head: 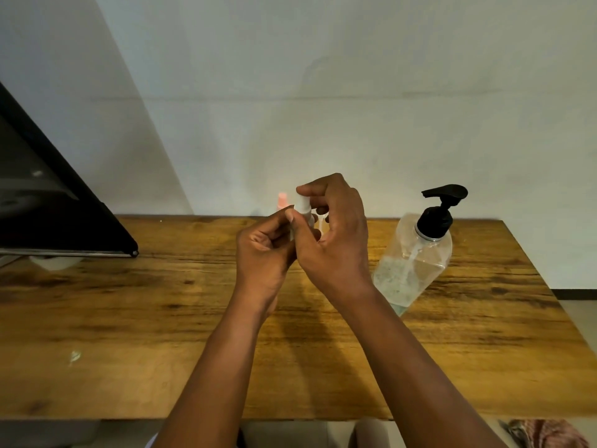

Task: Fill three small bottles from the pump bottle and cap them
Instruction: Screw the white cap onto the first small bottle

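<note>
Forearms reach out from the near edge of the wooden table [129, 318] as I work on one of the small bottles, held up over the middle of the tabletop. At far left a black monitor [48, 205] leans in, clear of the job. My left hand [263, 250] is closed around the body of the small white bottle [303, 211], thumb pressed to its side; my right hand [336, 231] pinches the top of it between thumb and forefinger, which I judge to be the cap going on or coming off, though the fingers hide the thread. To do this well I keep the bottle upright, hold the left grip steady and let only the right fingers turn, seating the cap square before tightening. Behind my hands stands a pink-capped bottle [282, 201], and something clear just beside it that I cannot make out. To the right, well apart, the pump bottle [416, 253] stands roughly half full, its black pump head pointing left.
</note>
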